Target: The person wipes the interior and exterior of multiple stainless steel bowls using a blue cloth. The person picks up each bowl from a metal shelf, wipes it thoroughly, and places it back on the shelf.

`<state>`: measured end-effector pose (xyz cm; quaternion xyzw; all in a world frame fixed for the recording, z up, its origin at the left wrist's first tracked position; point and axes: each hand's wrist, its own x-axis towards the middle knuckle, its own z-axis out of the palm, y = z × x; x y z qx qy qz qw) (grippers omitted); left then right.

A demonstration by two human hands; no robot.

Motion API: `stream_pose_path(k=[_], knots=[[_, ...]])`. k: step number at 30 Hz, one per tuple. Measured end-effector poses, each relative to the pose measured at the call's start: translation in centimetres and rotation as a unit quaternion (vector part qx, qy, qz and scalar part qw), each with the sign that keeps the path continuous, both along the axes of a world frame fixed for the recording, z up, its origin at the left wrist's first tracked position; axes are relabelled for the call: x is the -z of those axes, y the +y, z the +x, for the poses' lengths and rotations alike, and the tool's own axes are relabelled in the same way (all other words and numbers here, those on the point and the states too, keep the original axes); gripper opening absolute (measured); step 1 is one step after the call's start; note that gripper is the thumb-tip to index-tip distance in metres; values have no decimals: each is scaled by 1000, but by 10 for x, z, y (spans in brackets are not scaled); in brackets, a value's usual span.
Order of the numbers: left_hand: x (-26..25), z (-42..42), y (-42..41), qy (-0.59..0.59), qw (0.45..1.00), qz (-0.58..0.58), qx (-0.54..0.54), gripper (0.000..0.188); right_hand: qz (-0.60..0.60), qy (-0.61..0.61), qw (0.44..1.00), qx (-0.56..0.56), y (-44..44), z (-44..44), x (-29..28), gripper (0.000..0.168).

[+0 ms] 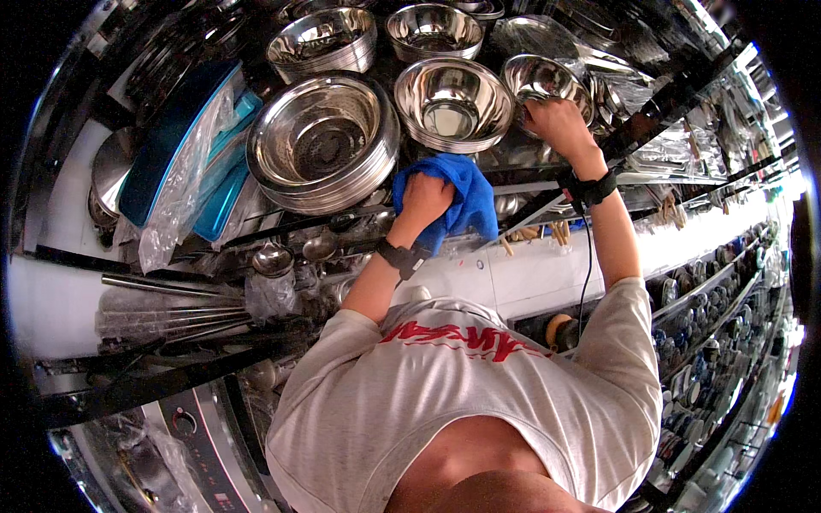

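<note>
My left hand (426, 197) is closed around a bunched blue cloth (471, 195), just in front of the shelf's bowls. The cloth hangs down over the shelf's front edge. My right hand (559, 125) grips the near rim of a shiny stainless steel bowl (545, 74), its fingertips partly hidden at the rim. Between the hands stands a stack of deep steel bowls (454, 106). To the left of the cloth sits a wide stack of steel basins (324, 141). Two further bowl stacks, one on the left (324, 45) and one on the right (436, 32), stand behind.
Blue trays (183, 144) in clear plastic lean at the left. Ladles (272, 258) hang below the shelf's edge. Plastic-wrapped metalware (609, 64) lies at the right, beside a dark shelf post (673, 96). A gas stove (192, 442) is at lower left; racks of small goods (712, 359) line the right.
</note>
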<state>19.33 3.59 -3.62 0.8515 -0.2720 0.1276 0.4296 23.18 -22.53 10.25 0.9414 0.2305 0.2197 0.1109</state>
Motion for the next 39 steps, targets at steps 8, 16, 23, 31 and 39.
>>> stream_pose_path(k=[8, 16, 23, 31, 39], knots=[[10, 1, 1, -15, 1000, -26, 10, 21, -11, 28, 1000, -4, 2, 6, -3, 28], [2, -1, -1, -1, 1000, 2, -5, 17, -44, -12, 999, 15, -10, 12, -6, 33], [7, 1, 0, 7, 999, 31, -8, 21, 63, -139, 988, -25, -15, 17, -33, 20], [3, 0, 0, 7, 1000, -12, 10, 23, 156, -182, 947, 212, -16, 20, -28, 35], [8, -10, 1, 1, 996, -89, 33, 20, 386, -294, 866, 119, -33, -8, -54, 37]])
